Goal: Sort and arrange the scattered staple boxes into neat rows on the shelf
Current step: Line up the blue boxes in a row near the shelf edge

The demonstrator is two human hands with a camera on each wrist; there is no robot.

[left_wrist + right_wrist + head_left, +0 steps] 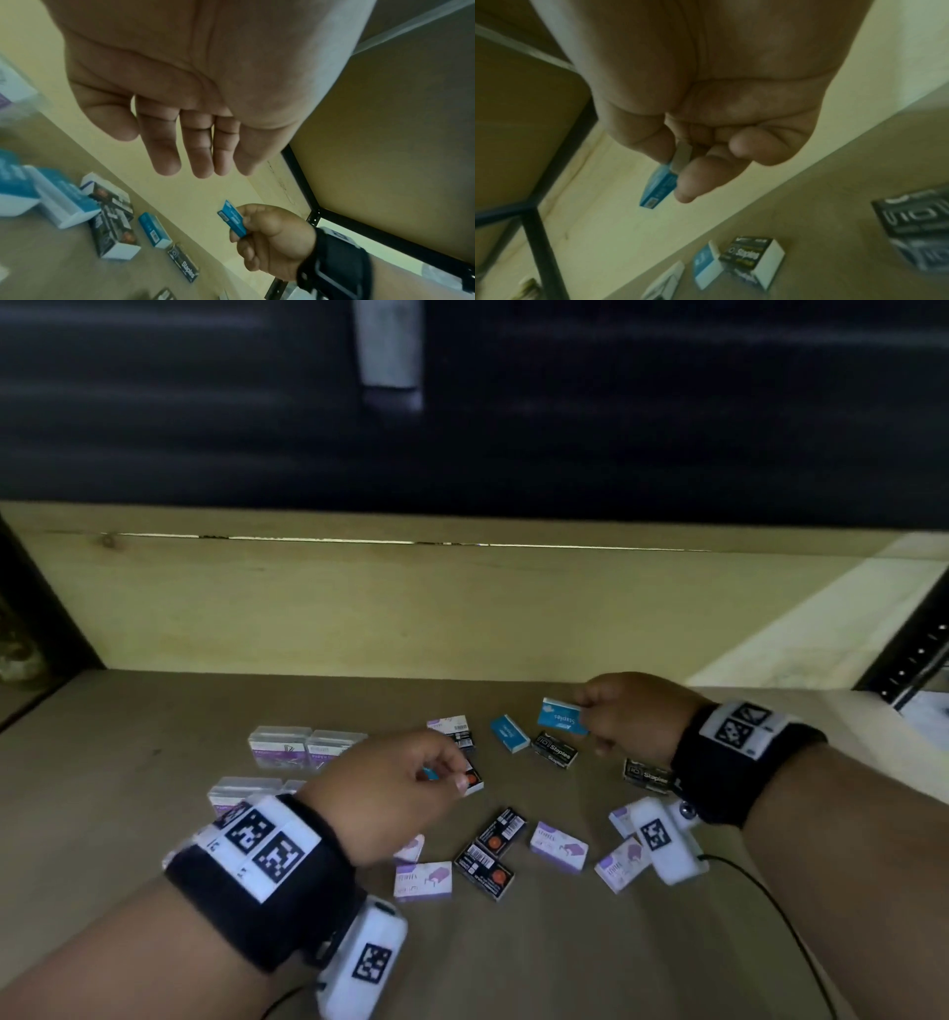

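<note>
Small staple boxes lie scattered on the brown shelf board (pixel 128 814). My right hand (pixel 590 719) pinches a blue staple box (pixel 562 717) between thumb and fingers and holds it above the board; the same blue box (pixel 658 188) shows in the right wrist view. My left hand (pixel 441 775) hovers over the middle of the scatter with straight fingers (pixel 167 160) and holds nothing. Below it lie a second blue box (pixel 509 734), a black Staples box (pixel 554 749), black boxes with an orange dot (pixel 485 870) and purple-white boxes (pixel 558 846).
Clear plastic boxes (pixel 308 746) stand in a group at the left of the scatter. A pale wooden back wall (pixel 359 608) closes the shelf behind. A black metal upright (pixel 914 654) stands at the right. A thin black cable (pixel 770 906) trails from my right wrist.
</note>
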